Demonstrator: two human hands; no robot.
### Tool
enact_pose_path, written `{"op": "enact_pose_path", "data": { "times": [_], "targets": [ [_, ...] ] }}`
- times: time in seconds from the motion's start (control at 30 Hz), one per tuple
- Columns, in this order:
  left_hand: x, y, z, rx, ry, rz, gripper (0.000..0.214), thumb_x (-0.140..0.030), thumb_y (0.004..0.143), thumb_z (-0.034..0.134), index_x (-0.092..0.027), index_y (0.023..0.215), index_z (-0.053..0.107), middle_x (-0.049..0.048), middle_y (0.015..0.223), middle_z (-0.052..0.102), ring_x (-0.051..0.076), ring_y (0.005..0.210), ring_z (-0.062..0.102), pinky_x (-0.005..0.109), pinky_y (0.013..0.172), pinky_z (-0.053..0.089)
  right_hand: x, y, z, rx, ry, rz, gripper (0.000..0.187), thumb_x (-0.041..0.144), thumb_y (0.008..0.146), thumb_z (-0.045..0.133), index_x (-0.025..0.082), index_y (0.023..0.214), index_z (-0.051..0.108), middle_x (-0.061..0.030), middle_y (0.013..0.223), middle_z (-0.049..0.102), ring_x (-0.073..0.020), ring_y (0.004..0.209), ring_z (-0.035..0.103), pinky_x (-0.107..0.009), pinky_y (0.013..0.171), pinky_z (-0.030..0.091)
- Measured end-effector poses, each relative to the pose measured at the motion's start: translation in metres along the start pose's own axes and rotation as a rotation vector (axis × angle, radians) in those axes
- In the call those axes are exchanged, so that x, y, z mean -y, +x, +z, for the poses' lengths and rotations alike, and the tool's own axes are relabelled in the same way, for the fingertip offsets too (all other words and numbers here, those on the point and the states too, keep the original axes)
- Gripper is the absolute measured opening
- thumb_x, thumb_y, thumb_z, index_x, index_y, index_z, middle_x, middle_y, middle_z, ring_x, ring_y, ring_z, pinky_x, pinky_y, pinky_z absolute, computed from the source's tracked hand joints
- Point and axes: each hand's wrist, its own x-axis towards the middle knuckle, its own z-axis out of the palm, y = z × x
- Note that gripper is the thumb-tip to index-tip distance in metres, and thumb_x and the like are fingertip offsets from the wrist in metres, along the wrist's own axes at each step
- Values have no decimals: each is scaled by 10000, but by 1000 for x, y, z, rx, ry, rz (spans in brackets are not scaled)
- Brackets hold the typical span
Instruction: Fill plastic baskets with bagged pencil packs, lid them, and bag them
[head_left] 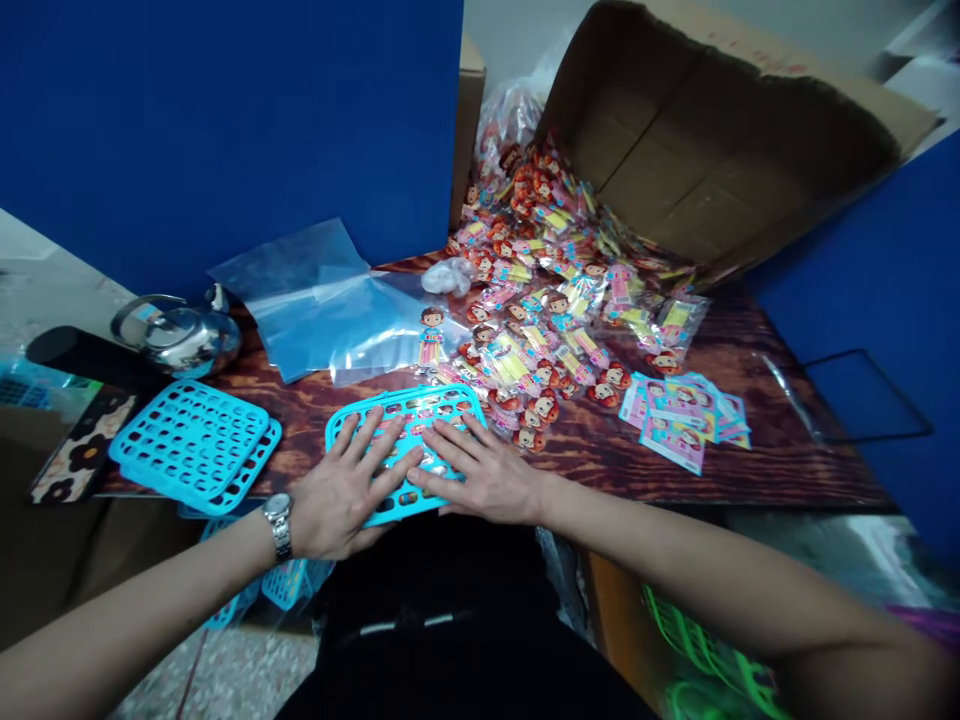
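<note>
Inspector: State the position of the item in hand.

Recorder: One light-blue perforated piece [411, 440] lies at the middle of the near edge of the wood-patterned table [795, 475]. Colour shows through its holes.

Inspector: Condition of the hands?

Recorder: The left hand [341, 495] and the right hand [487, 475] rest palm down on its top, fingers extended and spread. Neither is clenched. The left wrist bears a metal watch [277, 525].

Inspector: Items to the left?

Recorder: Two stacked blue perforated panels [191, 445], near. Beyond them, a shiny kettle [191, 335] beside a dark cylindrical object [94, 358]. Clear plastic sheets [322, 315] lie between the kettle and the centre.

Inspector: Far side and right?

Recorder: A heap of doll-printed packets [540, 330] spreads from the mouth of a tipped cardboard box [712, 150] to just beside the blue piece. Right of the heap, loose printed cards [679, 415] overlap one another on the table.
</note>
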Motion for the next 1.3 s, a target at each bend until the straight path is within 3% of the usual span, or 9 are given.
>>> {"op": "enact_pose_path", "data": {
  "times": [0.13, 0.23, 0.43, 0.63, 0.93, 1.17, 1.3],
  "targets": [
    [1, 0, 3, -20, 9, -6, 826, -526, 810, 529, -208, 1466, 138, 179, 1538, 10, 467, 1369, 11, 665, 1035, 125, -1, 1, -1, 56, 70, 3, 597, 629, 830, 478, 400, 1371, 370, -138, 1443, 359, -337, 1343, 268, -619, 1022, 224],
    [1, 0, 8, -59, 11, 1, 875, -649, 779, 496, -221, 1463, 157, 181, 1537, 25, 472, 1367, 37, 668, 1031, 126, -1, 1, -1, 69, 101, 30, 595, 641, 820, 484, 422, 1362, 374, -122, 1464, 328, -325, 1350, 254, -599, 1032, 222],
    [-4, 3, 14, -138, -42, -69, 848, -547, 781, 543, -250, 1464, 136, 152, 1544, -3, 478, 1363, 42, 684, 1028, 104, -3, 3, 0, -10, 67, -2, 580, 598, 847, 486, 404, 1378, 355, -134, 1419, 400, -326, 1341, 280, -604, 1024, 250],
    [-3, 3, 12, -85, -37, -62, 880, -511, 755, 579, -265, 1464, 119, 156, 1539, -79, 501, 1353, 36, 705, 1012, 108, -5, 4, 4, -66, -13, -16, 531, 356, 883, 552, 416, 1372, 355, -118, 1371, 462, -315, 1305, 358, -575, 1005, 315],
    [-7, 5, 11, -3, 31, -102, 968, -581, 694, 620, -273, 1462, 118, 169, 1536, -43, 503, 1351, 29, 689, 1020, 120, -3, 6, 4, -29, 14, -8, 522, 490, 876, 515, 421, 1367, 354, -112, 1371, 457, -346, 1309, 336, -614, 992, 300],
    [-6, 6, 14, -5, -43, -129, 1008, -573, 655, 660, -285, 1459, 124, 178, 1537, 3, 514, 1346, 40, 699, 1016, 121, 2, 5, 14, -69, -3, 33, 524, 437, 878, 535, 434, 1366, 343, -79, 1337, 479, -326, 1299, 352, -620, 996, 298],
    [-2, 6, 13, -39, -65, -102, 904, -595, 733, 582, -277, 1459, 148, 168, 1539, -14, 496, 1355, 34, 694, 1020, 116, -1, 4, 13, -46, 37, 25, 499, 437, 884, 525, 443, 1354, 359, -71, 1366, 452, -318, 1319, 320, -629, 1009, 260]
  ]
}}
